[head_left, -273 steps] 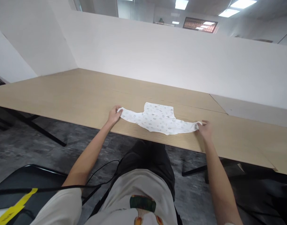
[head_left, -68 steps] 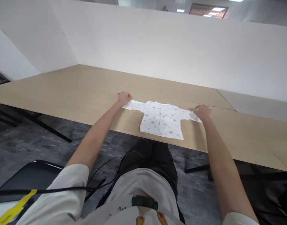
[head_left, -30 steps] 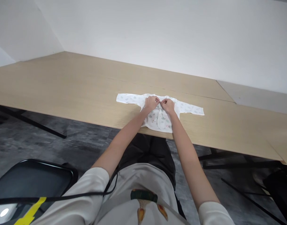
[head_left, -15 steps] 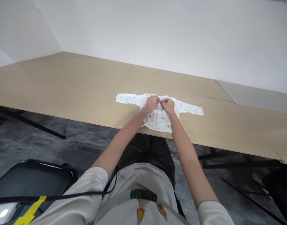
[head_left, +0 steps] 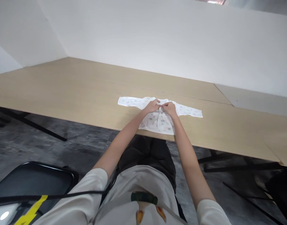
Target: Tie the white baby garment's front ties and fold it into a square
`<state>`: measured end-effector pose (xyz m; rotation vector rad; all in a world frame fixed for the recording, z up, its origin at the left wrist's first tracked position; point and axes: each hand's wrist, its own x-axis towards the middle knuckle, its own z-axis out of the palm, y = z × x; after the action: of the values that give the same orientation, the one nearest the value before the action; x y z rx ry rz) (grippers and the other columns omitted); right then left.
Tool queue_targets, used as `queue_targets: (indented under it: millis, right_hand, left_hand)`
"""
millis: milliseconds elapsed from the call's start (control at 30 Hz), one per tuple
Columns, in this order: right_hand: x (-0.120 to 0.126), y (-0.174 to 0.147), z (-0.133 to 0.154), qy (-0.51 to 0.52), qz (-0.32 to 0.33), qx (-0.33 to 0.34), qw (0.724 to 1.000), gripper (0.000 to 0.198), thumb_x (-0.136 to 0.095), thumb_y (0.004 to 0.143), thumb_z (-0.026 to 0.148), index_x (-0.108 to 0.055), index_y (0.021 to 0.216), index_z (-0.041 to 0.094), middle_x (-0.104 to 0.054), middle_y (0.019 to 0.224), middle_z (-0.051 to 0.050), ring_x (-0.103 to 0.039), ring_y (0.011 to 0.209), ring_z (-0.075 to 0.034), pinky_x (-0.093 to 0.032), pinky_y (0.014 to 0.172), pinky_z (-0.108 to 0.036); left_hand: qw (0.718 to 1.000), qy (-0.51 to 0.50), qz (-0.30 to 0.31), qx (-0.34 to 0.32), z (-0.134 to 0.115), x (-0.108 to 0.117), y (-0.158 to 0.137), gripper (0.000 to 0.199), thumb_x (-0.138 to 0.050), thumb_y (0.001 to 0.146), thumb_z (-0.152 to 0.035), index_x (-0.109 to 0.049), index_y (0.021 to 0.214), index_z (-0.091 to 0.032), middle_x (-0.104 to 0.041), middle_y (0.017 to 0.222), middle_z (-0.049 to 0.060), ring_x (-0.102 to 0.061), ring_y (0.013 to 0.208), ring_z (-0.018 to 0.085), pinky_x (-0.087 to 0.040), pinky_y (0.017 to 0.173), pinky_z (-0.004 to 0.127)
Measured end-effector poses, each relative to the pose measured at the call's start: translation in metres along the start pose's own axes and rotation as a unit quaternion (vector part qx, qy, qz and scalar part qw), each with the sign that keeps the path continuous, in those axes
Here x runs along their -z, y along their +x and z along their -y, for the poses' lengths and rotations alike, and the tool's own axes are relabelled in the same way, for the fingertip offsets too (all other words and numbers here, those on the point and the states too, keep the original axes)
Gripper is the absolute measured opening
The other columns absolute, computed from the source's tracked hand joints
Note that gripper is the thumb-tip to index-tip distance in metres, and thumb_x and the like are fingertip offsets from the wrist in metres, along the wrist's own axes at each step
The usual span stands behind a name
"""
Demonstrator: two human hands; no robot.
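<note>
A small white baby shirt (head_left: 155,122) with a faint print lies on the table near its front edge, both sleeves spread out to the sides. At the upper middle of its front opening, my left hand (head_left: 153,106) has its fingers bent onto the cloth. Close beside it, my right hand (head_left: 169,108) pinches the front edge of the shirt between thumb and fingertips. The fingertips of both hands nearly meet, and whatever small fastening lies between them is hidden. The shirt's lower hem reaches almost to the table edge.
The long wooden table (head_left: 82,90) runs along a white wall (head_left: 143,40). A black chair (head_left: 37,179) stands at the lower left, with a black cable (head_left: 70,195) crossing above it. Dark table legs (head_left: 239,167) show below the tabletop.
The left hand's fingers have straightened slightly at the shirt's front, while the right hand keeps its pinch. The view has tilted a little, so the table and shirt sit slightly lower.
</note>
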<state>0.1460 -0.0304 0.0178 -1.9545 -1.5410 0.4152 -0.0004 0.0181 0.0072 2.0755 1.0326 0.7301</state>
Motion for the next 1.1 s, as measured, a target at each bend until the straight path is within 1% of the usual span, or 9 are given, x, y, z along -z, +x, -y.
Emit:
queue_targets:
  millis: [100, 233, 433, 633, 800, 900, 967, 1033, 1100]
  right_hand:
    - [0.000, -0.013, -0.005, 0.004, 0.045, 0.031, 0.999, 0.013, -0.059, 0.074, 0.019, -0.072, 0.075, 0.014, -0.069, 0.074, -0.005, -0.062, 0.074, -0.018, -0.043, 0.068, -0.025]
    - [-0.005, -0.021, -0.010, 0.008, 0.015, 0.055, 0.998, 0.015, -0.059, 0.074, 0.017, -0.071, 0.083, 0.013, -0.069, 0.078, -0.005, -0.062, 0.075, -0.017, -0.043, 0.069, -0.024]
    - [-0.010, -0.021, -0.012, 0.032, -0.004, 0.035, 0.999, 0.011, -0.061, 0.072, 0.019, -0.068, 0.078, 0.014, -0.069, 0.080, -0.006, -0.061, 0.074, -0.016, -0.044, 0.069, -0.024]
    - [-0.007, -0.020, -0.013, 0.061, -0.005, 0.008, 0.998, 0.014, -0.061, 0.069, 0.020, -0.070, 0.078, 0.013, -0.069, 0.077, -0.006, -0.061, 0.070, -0.015, -0.044, 0.067, -0.024]
    - [-0.002, -0.019, -0.014, 0.127, 0.030, 0.015, 0.991, 0.022, -0.058, 0.066, 0.018, -0.072, 0.082, 0.011, -0.067, 0.071, -0.003, -0.058, 0.065, -0.013, -0.042, 0.062, -0.022]
    - [0.005, -0.020, -0.014, 0.134, 0.016, 0.034, 0.990, 0.024, -0.057, 0.065, 0.019, -0.072, 0.083, 0.011, -0.065, 0.069, -0.003, -0.056, 0.063, -0.013, -0.041, 0.060, -0.022]
    - [0.011, -0.022, -0.014, 0.140, 0.013, 0.040, 0.989, 0.024, -0.059, 0.066, 0.024, -0.072, 0.082, 0.011, -0.065, 0.070, -0.004, -0.054, 0.062, -0.013, -0.040, 0.058, -0.022]
    - [0.018, -0.024, -0.013, 0.150, 0.044, 0.042, 0.987, 0.027, -0.062, 0.066, 0.032, -0.071, 0.079, 0.010, -0.064, 0.071, -0.004, -0.051, 0.060, -0.012, -0.038, 0.055, -0.022]
    - [0.025, -0.028, -0.012, 0.152, 0.104, 0.050, 0.982, 0.030, -0.064, 0.065, 0.037, -0.071, 0.076, 0.010, -0.061, 0.067, -0.003, -0.046, 0.056, -0.010, -0.035, 0.052, -0.022]
  left_hand:
    - [0.999, -0.005, 0.038, -0.023, 0.003, 0.006, -0.009, 0.031, -0.060, 0.077, -0.018, -0.057, 0.108, -0.016, -0.067, 0.090, 0.004, -0.063, 0.086, 0.018, -0.047, 0.079, 0.028]
    - [0.998, 0.005, 0.024, -0.058, 0.007, 0.002, -0.015, 0.036, -0.059, 0.073, -0.014, -0.057, 0.109, -0.015, -0.067, 0.089, 0.003, -0.063, 0.085, 0.018, -0.047, 0.078, 0.028]
    - [0.995, -0.008, 0.007, -0.097, 0.002, -0.004, -0.020, 0.039, -0.055, 0.071, -0.010, -0.053, 0.109, -0.017, -0.065, 0.080, -0.001, -0.061, 0.081, 0.016, -0.045, 0.076, 0.027]
    - [0.990, -0.030, -0.008, -0.140, 0.001, -0.007, -0.019, 0.032, -0.055, 0.070, -0.010, -0.053, 0.101, -0.018, -0.064, 0.076, -0.003, -0.059, 0.073, 0.014, -0.041, 0.069, 0.024]
    - [0.988, -0.096, 0.004, -0.124, 0.003, -0.008, -0.017, 0.028, -0.056, 0.072, -0.014, -0.050, 0.099, -0.018, -0.063, 0.075, -0.002, -0.057, 0.069, 0.013, -0.040, 0.065, 0.023]
    - [0.983, -0.152, 0.008, -0.101, -0.002, -0.007, -0.017, 0.025, -0.057, 0.075, -0.018, -0.048, 0.099, -0.018, -0.061, 0.076, -0.001, -0.058, 0.073, 0.013, -0.043, 0.066, 0.022]
    - [0.981, -0.180, 0.013, -0.075, -0.006, -0.006, -0.018, 0.024, -0.057, 0.077, -0.019, -0.048, 0.099, -0.018, -0.061, 0.078, 0.000, -0.060, 0.076, 0.013, -0.045, 0.068, 0.022]
    - [0.979, -0.196, 0.036, -0.041, -0.009, -0.003, -0.018, 0.024, -0.057, 0.077, -0.018, -0.048, 0.098, -0.018, -0.061, 0.082, 0.001, -0.061, 0.075, 0.012, -0.046, 0.067, 0.022]
    - [0.975, -0.208, 0.077, -0.009, -0.011, 0.000, -0.018, 0.025, -0.058, 0.075, -0.017, -0.048, 0.098, -0.018, -0.062, 0.085, 0.002, -0.061, 0.071, 0.012, -0.047, 0.064, 0.023]
